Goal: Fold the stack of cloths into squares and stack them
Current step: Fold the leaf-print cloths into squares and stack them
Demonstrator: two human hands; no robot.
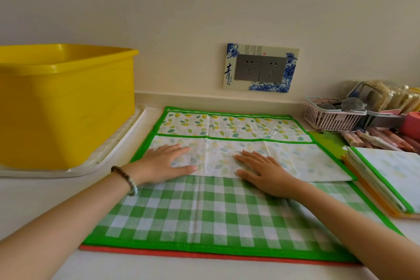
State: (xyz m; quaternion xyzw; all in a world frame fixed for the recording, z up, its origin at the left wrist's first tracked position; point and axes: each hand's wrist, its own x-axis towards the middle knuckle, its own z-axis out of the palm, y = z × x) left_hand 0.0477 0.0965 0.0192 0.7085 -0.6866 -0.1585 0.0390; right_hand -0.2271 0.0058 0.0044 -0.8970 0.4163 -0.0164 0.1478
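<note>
A leaf-print cloth with green trim (229,126) lies at the far side of the pile, its near half folded back as a pale panel (295,161). My left hand (168,161) and my right hand (263,171) press flat on that folded panel, fingers spread, holding nothing. Under it lies a green-and-white checked cloth (204,216) with a green border, and a red cloth edge (159,251) shows beneath that. At the right sits a stack of folded cloths (386,179) with green and orange edges.
A big yellow plastic tub (66,104) stands on a white tray (118,143) at the left. A pink basket with glasses (331,113) and several pens (381,138) lie at the back right. A wall socket plate (261,68) is behind.
</note>
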